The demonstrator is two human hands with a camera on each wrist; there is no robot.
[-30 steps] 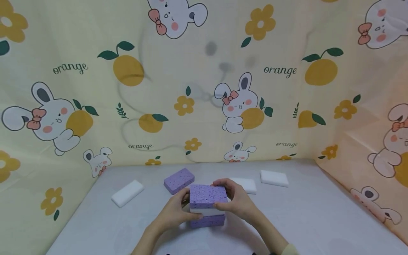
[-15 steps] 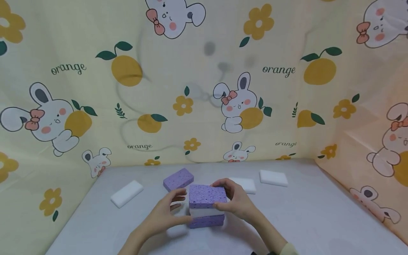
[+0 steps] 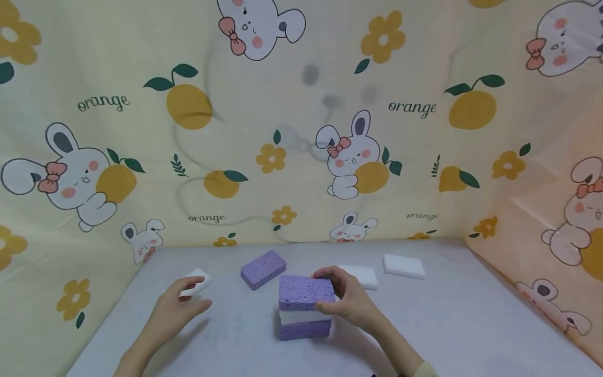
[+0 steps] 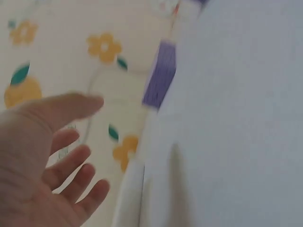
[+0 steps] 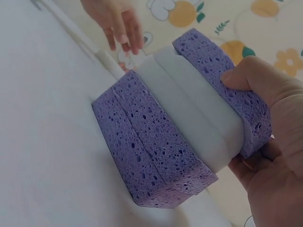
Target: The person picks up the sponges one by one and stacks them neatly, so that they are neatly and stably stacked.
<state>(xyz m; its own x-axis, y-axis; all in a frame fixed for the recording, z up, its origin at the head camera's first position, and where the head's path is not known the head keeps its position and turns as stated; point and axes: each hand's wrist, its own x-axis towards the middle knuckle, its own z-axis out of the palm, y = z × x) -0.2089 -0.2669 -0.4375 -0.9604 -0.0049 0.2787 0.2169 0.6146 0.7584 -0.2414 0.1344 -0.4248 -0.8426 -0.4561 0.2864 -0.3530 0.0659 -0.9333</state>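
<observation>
A stack of sponges stands at the front middle of the table. The right wrist view shows two purple sponges (image 5: 142, 137) at its base, two white sponges (image 5: 194, 104) above them, and one purple sponge (image 3: 301, 291) on top. My right hand (image 3: 352, 299) holds that top sponge by its right end, thumb on the front side and fingers behind. To the left, my left hand (image 3: 173, 306) hovers with parted, slightly bent fingers, apart from the stack. Behind its fingers lies a white sponge (image 3: 201, 281), partly hidden; the left wrist view shows nothing between thumb and fingers.
Another purple sponge (image 3: 263, 269) lies flat behind the stack, to its left. Two white sponges lie at the back right: one (image 3: 365, 277) partly behind my right hand, the other (image 3: 403, 266) farther right. A patterned curtain (image 3: 292, 115) encloses the grey table.
My left hand has let go of the stack's left side and moved left to beside the white sponge. My right hand keeps its hold on the top sponge, and the stack stays in place.
</observation>
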